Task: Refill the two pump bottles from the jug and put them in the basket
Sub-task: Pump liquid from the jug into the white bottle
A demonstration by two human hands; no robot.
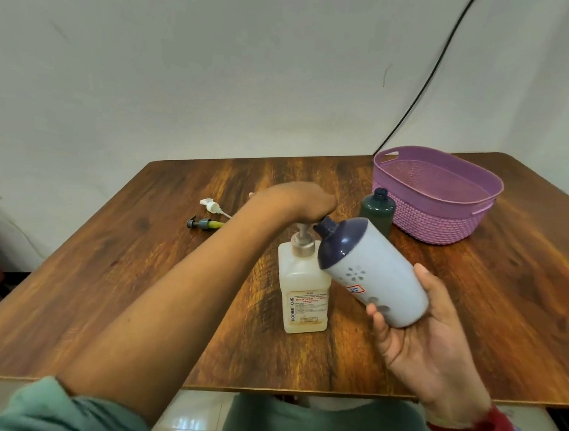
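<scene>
Right fingers (378, 321) curl round our tilted white bottle (381, 275), neck aimed up-left at the jug pump (303, 242) our left hand (295, 199) clasps.

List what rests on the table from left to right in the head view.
Dark pump head → white pump head → jug → dark green bottle → purple basket. The white-and-navy bottle is held in the right hand, off the table.
</scene>
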